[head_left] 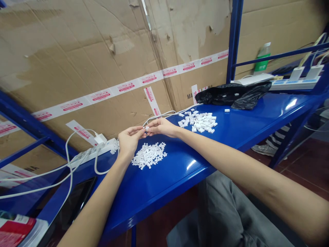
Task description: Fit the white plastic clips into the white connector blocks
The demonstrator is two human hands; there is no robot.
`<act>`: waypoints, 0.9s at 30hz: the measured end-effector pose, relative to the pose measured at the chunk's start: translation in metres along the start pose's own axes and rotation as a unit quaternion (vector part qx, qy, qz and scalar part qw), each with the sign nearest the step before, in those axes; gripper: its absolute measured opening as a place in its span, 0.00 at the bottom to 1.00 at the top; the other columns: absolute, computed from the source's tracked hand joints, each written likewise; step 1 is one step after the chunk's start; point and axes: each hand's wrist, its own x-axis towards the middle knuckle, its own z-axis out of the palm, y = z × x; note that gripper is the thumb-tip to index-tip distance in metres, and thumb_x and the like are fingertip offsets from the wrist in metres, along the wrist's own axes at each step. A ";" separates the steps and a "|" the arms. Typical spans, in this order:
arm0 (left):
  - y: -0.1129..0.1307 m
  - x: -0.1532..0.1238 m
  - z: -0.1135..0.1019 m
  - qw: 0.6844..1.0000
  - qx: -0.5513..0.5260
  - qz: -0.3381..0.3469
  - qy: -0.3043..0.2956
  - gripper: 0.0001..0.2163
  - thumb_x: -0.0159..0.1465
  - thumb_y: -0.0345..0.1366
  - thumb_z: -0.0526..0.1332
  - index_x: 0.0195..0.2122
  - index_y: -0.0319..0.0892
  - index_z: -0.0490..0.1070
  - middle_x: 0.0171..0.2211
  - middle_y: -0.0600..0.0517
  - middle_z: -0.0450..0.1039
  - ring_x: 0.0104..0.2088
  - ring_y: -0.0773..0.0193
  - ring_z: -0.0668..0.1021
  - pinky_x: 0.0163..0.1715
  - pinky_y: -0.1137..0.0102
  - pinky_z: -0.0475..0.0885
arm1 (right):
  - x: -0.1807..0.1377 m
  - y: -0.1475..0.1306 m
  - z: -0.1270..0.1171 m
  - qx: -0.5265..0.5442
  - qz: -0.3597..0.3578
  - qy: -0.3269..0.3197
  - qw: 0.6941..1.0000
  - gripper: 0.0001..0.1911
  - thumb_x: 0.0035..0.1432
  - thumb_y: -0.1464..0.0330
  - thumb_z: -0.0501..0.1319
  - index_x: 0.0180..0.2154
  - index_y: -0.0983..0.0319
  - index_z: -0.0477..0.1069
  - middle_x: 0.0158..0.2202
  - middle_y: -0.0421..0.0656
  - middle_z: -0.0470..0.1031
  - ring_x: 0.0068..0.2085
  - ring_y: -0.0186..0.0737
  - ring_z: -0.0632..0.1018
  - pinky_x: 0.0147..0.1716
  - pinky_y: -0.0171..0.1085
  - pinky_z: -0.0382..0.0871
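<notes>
Above the blue metal desk [244,127], the left hand [128,140] and right hand [162,127] pinch their fingers together on one tiny white plastic piece [146,128]. So slight a grip could slip, dropping it into the heap of white plastic bits [149,156] just below.

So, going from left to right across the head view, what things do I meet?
White power strip, left hand, small white piece pinched between both, right hand, pile of white blocks, black bag, green bottle.
</notes>
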 end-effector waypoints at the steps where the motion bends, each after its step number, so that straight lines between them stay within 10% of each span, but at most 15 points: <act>1: 0.000 0.000 0.000 1.000 0.006 0.001 0.000 0.17 0.46 0.37 0.77 0.35 0.33 0.80 0.28 0.46 0.81 0.26 0.63 0.81 0.34 0.66 0.80 | 0.000 0.000 0.000 -0.001 0.000 0.000 1.000 0.05 0.57 0.80 0.69 0.37 0.69 0.80 0.33 0.45 0.82 0.34 0.32 0.81 0.44 0.35 0.77; 27: 0.001 0.000 -0.004 0.997 0.073 0.034 -0.017 0.15 0.47 0.40 0.77 0.33 0.36 0.83 0.32 0.44 0.83 0.30 0.60 0.82 0.32 0.68 0.77 | 0.000 0.002 -0.004 -0.028 -0.030 -0.012 0.999 0.06 0.55 0.79 0.69 0.37 0.68 0.81 0.31 0.44 0.83 0.34 0.33 0.82 0.45 0.37 0.78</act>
